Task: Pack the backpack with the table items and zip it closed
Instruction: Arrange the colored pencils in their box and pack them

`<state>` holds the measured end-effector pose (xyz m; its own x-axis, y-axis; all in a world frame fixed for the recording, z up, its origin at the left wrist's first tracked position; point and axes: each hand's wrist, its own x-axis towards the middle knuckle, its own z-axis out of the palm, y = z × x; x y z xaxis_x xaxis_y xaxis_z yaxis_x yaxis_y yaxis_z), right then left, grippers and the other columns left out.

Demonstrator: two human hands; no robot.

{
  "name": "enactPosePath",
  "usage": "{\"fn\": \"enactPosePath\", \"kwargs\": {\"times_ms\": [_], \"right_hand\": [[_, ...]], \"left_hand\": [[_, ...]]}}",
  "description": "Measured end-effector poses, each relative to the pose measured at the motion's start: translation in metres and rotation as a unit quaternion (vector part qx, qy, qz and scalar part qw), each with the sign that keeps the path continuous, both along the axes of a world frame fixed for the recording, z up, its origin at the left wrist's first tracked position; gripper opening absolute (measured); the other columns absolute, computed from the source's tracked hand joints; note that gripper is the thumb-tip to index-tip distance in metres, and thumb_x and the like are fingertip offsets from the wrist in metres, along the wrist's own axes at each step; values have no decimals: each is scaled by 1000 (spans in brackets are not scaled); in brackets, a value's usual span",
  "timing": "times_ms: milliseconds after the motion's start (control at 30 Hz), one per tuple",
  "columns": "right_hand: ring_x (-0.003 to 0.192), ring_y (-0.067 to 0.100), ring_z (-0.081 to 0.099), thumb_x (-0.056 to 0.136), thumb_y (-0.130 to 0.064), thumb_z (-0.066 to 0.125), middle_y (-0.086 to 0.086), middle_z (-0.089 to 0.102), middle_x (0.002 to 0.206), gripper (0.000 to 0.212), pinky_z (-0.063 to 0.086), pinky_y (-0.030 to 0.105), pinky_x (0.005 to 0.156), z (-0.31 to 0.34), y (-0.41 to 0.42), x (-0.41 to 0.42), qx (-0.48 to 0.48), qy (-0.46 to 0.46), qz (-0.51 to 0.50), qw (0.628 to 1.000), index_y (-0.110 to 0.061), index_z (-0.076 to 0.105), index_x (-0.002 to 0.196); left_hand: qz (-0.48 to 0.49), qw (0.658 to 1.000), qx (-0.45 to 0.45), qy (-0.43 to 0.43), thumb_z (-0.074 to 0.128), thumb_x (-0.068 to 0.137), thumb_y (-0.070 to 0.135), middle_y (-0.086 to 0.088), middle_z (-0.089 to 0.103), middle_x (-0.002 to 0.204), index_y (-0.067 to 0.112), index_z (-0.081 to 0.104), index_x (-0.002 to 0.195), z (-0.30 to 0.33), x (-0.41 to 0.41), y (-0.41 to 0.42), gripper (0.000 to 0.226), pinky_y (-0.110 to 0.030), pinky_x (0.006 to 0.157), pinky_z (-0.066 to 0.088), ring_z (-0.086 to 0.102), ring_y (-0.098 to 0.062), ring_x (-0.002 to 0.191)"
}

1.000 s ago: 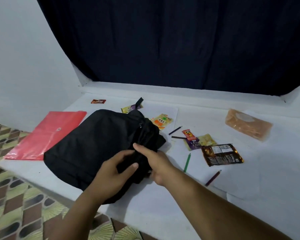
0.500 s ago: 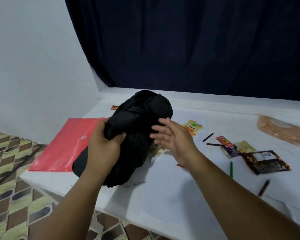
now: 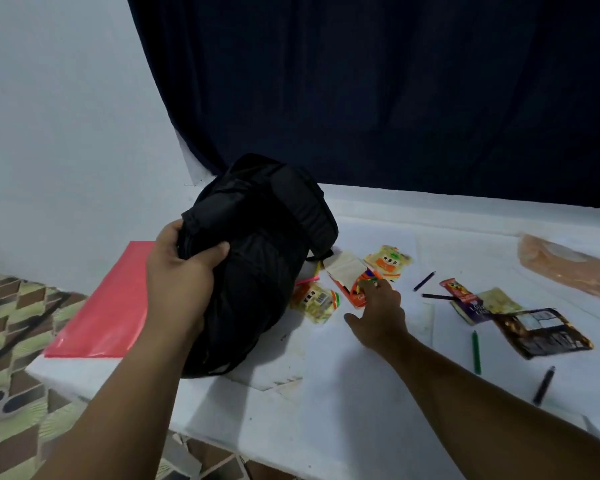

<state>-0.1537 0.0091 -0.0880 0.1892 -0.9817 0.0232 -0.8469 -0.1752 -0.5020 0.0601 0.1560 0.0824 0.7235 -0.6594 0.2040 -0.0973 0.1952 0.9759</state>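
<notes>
Centrally, the right hand (image 3: 378, 313), fingers (image 3: 369, 284) loosely spread, touches the orange packet (image 3: 352, 280) just right of the backpack (image 3: 257, 258), which the left hand (image 3: 179, 278) clamps.

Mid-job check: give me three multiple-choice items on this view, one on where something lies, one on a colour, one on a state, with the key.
1. Where does the red folder lie relative to the black backpack?
A. To its left
B. On top of it
C. Far right of the table

2. What colour is the pencil beside the dark snack packet?
A. Yellow
B. Green
C. White

3. What is the left hand doing?
A. Resting flat on the table
B. Holding a pen
C. Gripping the backpack

Key: 1 A, the folder shows at the backpack's left; 2 B, the shaft is green; 3 C, fingers close on the fabric while the right hand reaches an orange packet.
</notes>
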Motion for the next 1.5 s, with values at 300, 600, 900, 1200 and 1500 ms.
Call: {"fn": "enactPosePath", "kwargs": {"times_ms": [300, 600, 900, 1200, 1500], "right_hand": [[121, 29, 45, 70, -70, 73, 10, 48, 129, 81, 49, 41, 97, -13, -30, -18, -3, 73, -13, 997, -20, 54, 130], [100, 24, 59, 46, -50, 87, -1, 64, 103, 60, 58, 40, 78, -7, -31, -46, -1, -173, -27, 985, -25, 61, 94], [114, 25, 42, 56, -31, 92, -2, 49, 112, 58, 40, 46, 99, -2, 5, -133, -74, -179, -118, 974, -22, 59, 103], [115, 21, 44, 52, -56, 90, -4, 49, 116, 63, 41, 40, 96, -8, 93, -180, -65, -148, -234, 959, -32, 60, 102], [104, 15, 51, 43, -79, 77, -14, 46, 107, 66, 45, 40, 91, -17, 175, -196, -61, -131, -233, 962, -38, 57, 91]], "left_hand": [[14, 999, 43, -10, 73, 82, -3, 3, 76, 102, 23, 68, 110, -22, -26, -11, 38, -50, 94, 56, 73, -19, 97], [23, 998, 54, -27, 73, 82, -6, 4, 76, 104, 22, 67, 115, -35, -46, -16, 44, -44, 93, 56, 72, -16, 99], [-55, 985, 98, -127, 77, 82, 2, 23, 70, 98, 35, 59, 109, -73, -91, -12, 46, -19, 84, 52, 66, 4, 91], [-296, 881, 105, -355, 73, 78, 21, 13, 32, 152, 51, 27, 145, -119, -134, -17, 87, -48, 112, 35, 35, -19, 139], [-320, 834, 43, -447, 55, 90, 48, 4, 48, 144, 35, 56, 123, -149, -192, 10, 36, -39, 108, 27, 40, -22, 137]]}}
